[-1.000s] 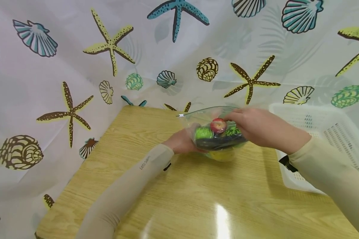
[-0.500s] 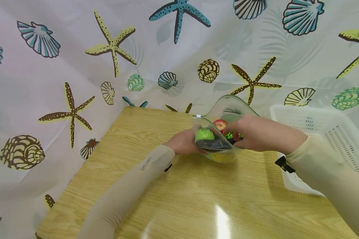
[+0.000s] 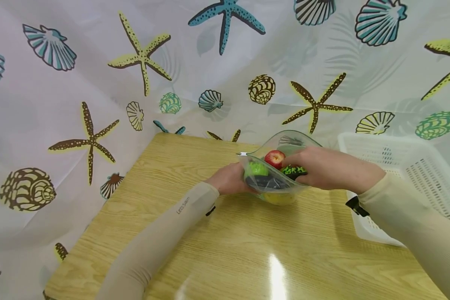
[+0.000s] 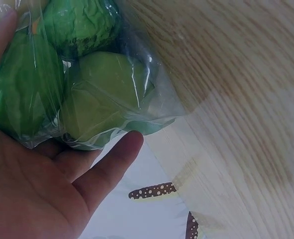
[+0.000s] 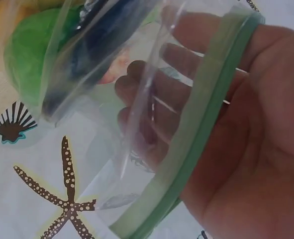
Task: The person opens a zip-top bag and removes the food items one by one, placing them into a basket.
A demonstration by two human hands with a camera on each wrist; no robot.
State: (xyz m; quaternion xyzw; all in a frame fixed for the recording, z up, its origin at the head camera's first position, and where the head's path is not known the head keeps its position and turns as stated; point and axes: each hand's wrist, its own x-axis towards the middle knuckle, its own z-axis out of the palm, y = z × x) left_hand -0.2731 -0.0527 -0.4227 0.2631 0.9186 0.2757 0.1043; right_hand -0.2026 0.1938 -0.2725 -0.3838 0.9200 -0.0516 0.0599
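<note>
Bag, left of the basket, gapes wider than 1 second ago, so the red apple seems easier to reach. Left hand grips its side; right hand, fingers loosely spread, is inside.

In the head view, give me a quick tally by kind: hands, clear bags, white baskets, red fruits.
Hands: 2 (left hand, right hand)
Clear bag: 1
White basket: 1
Red fruit: 1
Total: 5

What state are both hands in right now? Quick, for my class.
Left hand: holding the clear bag at its side.
Right hand: open, reaching into the bag's mouth, no item visibly gripped.
</note>
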